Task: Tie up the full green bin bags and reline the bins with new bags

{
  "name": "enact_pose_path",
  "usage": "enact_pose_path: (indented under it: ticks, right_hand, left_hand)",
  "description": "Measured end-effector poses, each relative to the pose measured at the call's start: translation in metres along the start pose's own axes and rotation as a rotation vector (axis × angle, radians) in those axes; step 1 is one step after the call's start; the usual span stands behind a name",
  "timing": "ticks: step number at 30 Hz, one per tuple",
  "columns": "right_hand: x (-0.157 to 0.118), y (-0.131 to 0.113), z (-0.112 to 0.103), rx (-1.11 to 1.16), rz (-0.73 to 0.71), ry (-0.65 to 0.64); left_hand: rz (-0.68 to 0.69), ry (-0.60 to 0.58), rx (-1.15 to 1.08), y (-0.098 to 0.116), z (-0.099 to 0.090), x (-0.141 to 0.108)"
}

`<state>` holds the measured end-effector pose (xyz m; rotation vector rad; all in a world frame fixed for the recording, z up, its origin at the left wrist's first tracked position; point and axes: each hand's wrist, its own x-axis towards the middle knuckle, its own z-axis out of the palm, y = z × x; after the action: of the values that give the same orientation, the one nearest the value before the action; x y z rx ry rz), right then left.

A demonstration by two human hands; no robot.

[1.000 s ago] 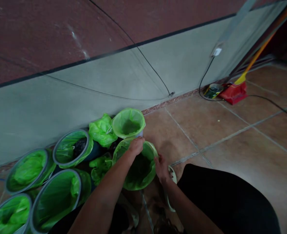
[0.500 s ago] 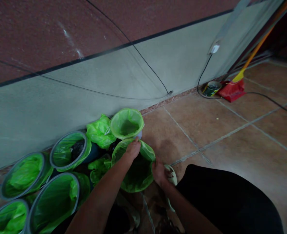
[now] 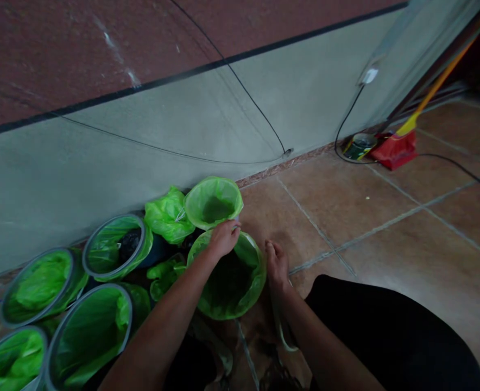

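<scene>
A round bin lined with thin, see-through green plastic [image 3: 254,288] stands upright on the brown tiled floor [image 3: 386,239], between the person's forearms, and its inside is dark. The two hands are apart from each other. The left hand [image 3: 225,239] is over the far edge of this bin, with its fingers curled. The right hand [image 3: 278,263] is just beside the right edge, with its fingers bent. The light is weak, so I cannot tell whether either hand is gripping the lining.

Just behind is a smaller round bin with a pale green plastic lining [image 3: 199,201], close to the wall. On its left sits a bulging bright green plastic bag [image 3: 169,214]. Further left stand four round bins with grey rims, also lined in green; one of them [image 3: 115,247] contains a black plastic bundle [image 3: 130,244]. Well apart, on the right, a dark open can [image 3: 359,145] is near a red dustpan-like tool [image 3: 397,149], by the grey lower wall [image 3: 142,141].
</scene>
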<state>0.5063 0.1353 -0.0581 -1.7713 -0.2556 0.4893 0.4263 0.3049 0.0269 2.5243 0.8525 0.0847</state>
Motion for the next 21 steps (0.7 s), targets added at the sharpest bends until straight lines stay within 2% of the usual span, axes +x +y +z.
enact_pose_path:
  ticks: [2, 5, 8, 12, 16, 21]
  right_hand:
    - [0.009, -0.004, 0.007, -0.014, 0.021, -0.011]
    - [0.013, -0.004, 0.017, -0.076, -0.001, -0.081]
    - [0.005, 0.000, 0.022, -0.197, -0.079, -0.193]
    - [-0.007, 0.011, 0.022, -0.363, -0.139, -0.341]
    - [-0.009, 0.021, 0.022, -0.418, -0.124, -0.351]
    - [-0.008, 0.030, 0.026, -0.358, -0.118, -0.327]
  left_hand:
    - [0.005, -0.003, -0.031, 0.007, 0.006, 0.010]
    - [0.041, -0.100, -0.011, 0.008, 0.016, 0.018]
    - [0.111, -0.207, 0.020, -0.001, 0.023, 0.018]
    - [0.154, -0.262, 0.018, -0.014, 0.027, 0.016]
    - [0.126, -0.282, 0.114, -0.019, 0.029, 0.020]
    - [0.095, -0.313, 0.186, -0.020, 0.033, 0.019]
